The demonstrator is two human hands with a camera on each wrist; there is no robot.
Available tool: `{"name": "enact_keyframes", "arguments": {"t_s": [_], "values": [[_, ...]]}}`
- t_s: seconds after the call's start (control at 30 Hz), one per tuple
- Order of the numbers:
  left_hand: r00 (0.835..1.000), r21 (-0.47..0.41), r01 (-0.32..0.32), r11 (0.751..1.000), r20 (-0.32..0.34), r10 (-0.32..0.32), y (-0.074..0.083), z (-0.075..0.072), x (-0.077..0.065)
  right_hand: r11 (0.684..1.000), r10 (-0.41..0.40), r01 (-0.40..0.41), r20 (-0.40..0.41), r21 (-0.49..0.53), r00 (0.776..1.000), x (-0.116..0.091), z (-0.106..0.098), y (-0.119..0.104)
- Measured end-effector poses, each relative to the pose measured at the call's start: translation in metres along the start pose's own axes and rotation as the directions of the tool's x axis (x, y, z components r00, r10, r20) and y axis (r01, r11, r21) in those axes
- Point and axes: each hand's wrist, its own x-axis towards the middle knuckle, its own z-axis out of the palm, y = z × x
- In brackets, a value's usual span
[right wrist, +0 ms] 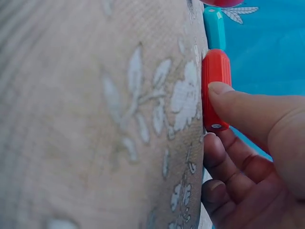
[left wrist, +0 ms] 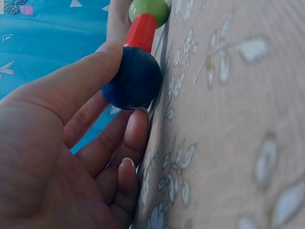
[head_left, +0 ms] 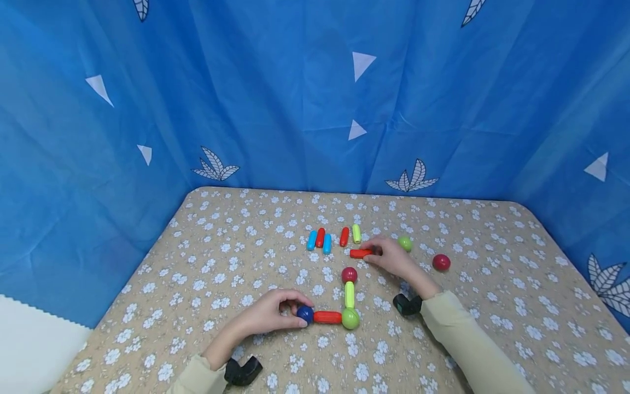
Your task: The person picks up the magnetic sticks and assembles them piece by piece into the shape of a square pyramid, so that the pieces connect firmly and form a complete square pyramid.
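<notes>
My left hand (head_left: 275,313) pinches a dark blue ball (head_left: 305,314) between thumb and fingers. In the head view, a red ribbed rod (head_left: 327,317) runs from that ball to a green ball (head_left: 350,318). From the green ball a yellow-green rod (head_left: 349,295) leads away to a dark red ball (head_left: 349,274), making an L shape. Farther off, my right hand (head_left: 392,256) pinches a loose red rod (head_left: 361,253) lying sideways at the table surface. The right wrist view shows the thumb on this red rod (right wrist: 217,71), its round end facing the camera.
Beyond the L lie blue rods (head_left: 312,241), red rods (head_left: 344,236) and a yellow-green rod (head_left: 356,233). A loose green ball (head_left: 405,243) is just behind my right hand; a red ball (head_left: 441,262) sits to its right. Blue curtain (head_left: 295,98) surrounds the flowered table (head_left: 221,246).
</notes>
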Motion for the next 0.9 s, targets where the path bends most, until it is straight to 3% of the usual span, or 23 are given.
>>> {"name": "enact_keyframes", "arguments": {"t_s": [0.13,0.27,0.37,0.47,0.7,0.9], "values": [[1.000,0.014,0.009,1.000,-0.002,-0.008,0.000,0.000,0.000,1.000,-0.013,0.013,-0.019,0.027,1.000,-0.001,0.001,-0.002],[1.000,0.022,0.018,1.000,-0.004,-0.018,-0.001,0.001,0.001,0.990,0.010,-0.002,-0.063,0.140,0.998,-0.005,0.005,-0.014],[1.000,0.024,0.028,0.999,-0.003,-0.027,-0.001,0.001,0.002,0.962,0.034,-0.010,-0.082,0.271,0.996,-0.010,0.011,-0.029],[1.000,0.020,0.028,0.999,-0.001,-0.028,-0.001,0.002,0.002,0.942,0.025,0.002,-0.076,0.336,0.997,-0.014,0.020,-0.044],[1.000,0.004,0.028,1.000,0.001,-0.028,0.000,0.002,0.003,0.954,-0.070,0.085,-0.063,0.286,0.996,-0.016,0.036,-0.064],[0.999,0.016,0.037,0.999,0.007,-0.037,0.000,0.001,0.003,0.958,-0.071,0.073,-0.019,0.279,0.997,-0.016,0.040,-0.065]]}}
